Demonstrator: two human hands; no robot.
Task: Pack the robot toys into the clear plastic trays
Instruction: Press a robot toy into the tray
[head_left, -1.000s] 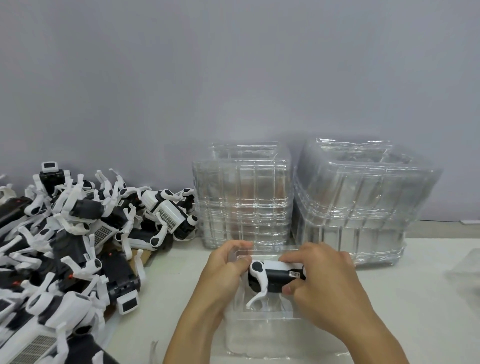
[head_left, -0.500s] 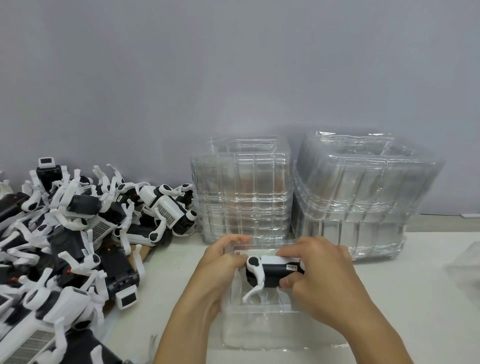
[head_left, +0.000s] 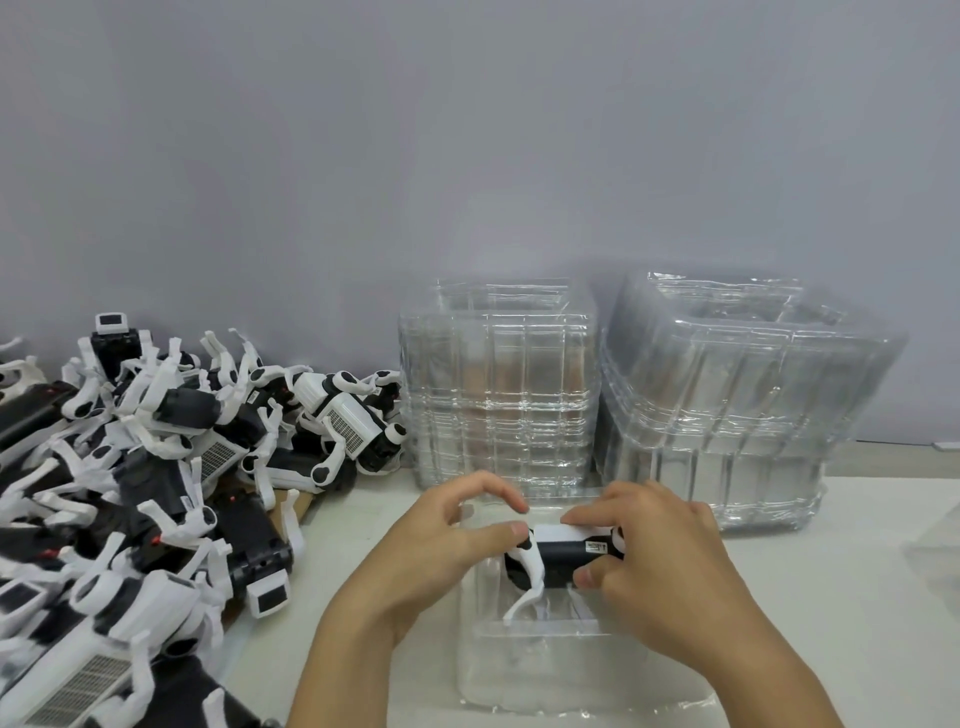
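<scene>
both hands on robot toy (head_left: 563, 553) over clear tray (head_left: 550, 670): right hand (head_left: 660, 566) grips body, left hand (head_left: 441, 545) thumb steadies front, likely aligning legs with cavity

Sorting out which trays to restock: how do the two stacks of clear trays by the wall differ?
The left stack looks narrower, with straight, squared sides; the right stack looks wider and flares outward toward its top edge. The left stack sits beside the pile of robot toys; the right stack stands farther from it. Both are clear plastic, nested, standing on the table against the wall.
</scene>
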